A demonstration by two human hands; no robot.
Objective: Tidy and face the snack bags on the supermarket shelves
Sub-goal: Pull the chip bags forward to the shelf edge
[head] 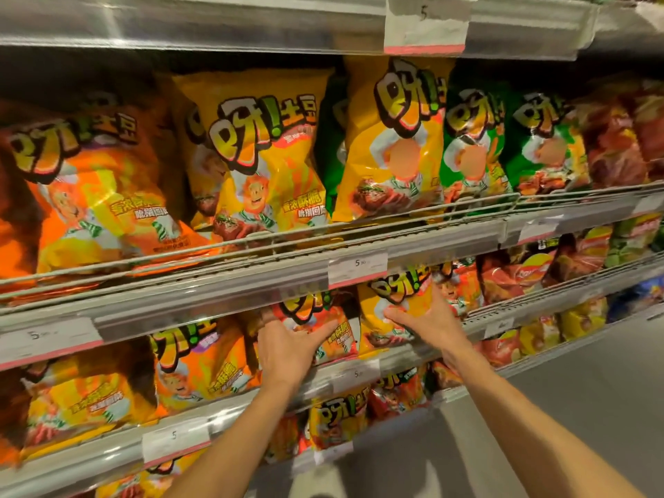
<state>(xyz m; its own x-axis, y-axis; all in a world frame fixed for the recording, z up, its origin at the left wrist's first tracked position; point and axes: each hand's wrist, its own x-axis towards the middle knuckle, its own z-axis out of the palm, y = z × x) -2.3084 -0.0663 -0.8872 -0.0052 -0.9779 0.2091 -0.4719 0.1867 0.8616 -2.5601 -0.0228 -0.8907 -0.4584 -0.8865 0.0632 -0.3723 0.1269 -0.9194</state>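
**Head view: both hands on chip bags, second shelf row**

Head camera looks at tiered supermarket shelves packed with snack bags. Left hand [287, 348] lies on an orange-red chip bag [325, 327] just below centre, roughly 6 o'clock; thumb spread toward 2 o'clock across the bag front, fingers reach behind the bag's left edge, so it grips that edge. Right hand [424, 318] holds a yellow chip bag [391, 310] just beside the first, at about 5 o'clock; thumb lies across the front, fingers wrap the right edge. Both bags stand upright, long axis vertical, printed fronts facing the camera, tops tucked under the shelf rail [215, 292] and its price tag [357, 269]. The two bags touch or slightly overlap; cannot tell which.

Upper shelf, 12 o'clock: tall yellow bag [391, 138] upright, front out; green bags [478, 145] at 2 o'clock; orange bag [93, 181] at 9 o'clock leans back. Grey floor [575, 407] at 4 o'clock. Frame is motion-blurred.
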